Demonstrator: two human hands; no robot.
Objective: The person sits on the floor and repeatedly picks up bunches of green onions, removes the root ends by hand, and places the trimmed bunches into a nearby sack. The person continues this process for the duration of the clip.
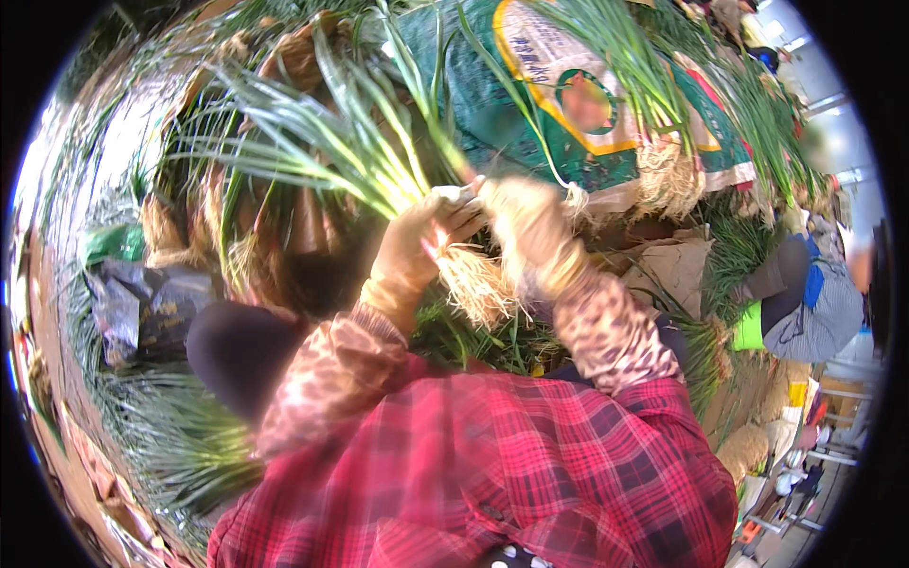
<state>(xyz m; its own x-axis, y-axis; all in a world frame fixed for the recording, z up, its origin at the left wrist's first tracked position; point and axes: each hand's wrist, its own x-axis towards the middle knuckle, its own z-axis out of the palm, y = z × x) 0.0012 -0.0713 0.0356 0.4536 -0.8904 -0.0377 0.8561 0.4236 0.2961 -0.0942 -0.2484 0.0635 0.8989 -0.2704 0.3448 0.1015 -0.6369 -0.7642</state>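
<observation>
A bunch of scallions [398, 170] is gripped in my gloved left hand [433, 216], its green leaves fanning to the upper left. Its pale roots [476, 280] hang below my fingers. Close beside, my gloved right hand [529, 220] is blurred by motion and closed on a single scallion stalk [451, 153], whose leaves point upward. The two hands nearly meet at the fingertips; whether they touch is hard to tell. Beyond them lies a green printed woven sack [483, 128], with another scallion bunch [657, 113] resting on its right part, roots towards me.
Rooted scallions [241, 263] stand in a heap at the left, beside a dark plastic bag [156, 312]. Trimmed-looking leaves [490, 337] lie below my hands. More scallions [184, 433] lie lower left. A seated person [809, 298] is at the right, near a brown sack [671, 270].
</observation>
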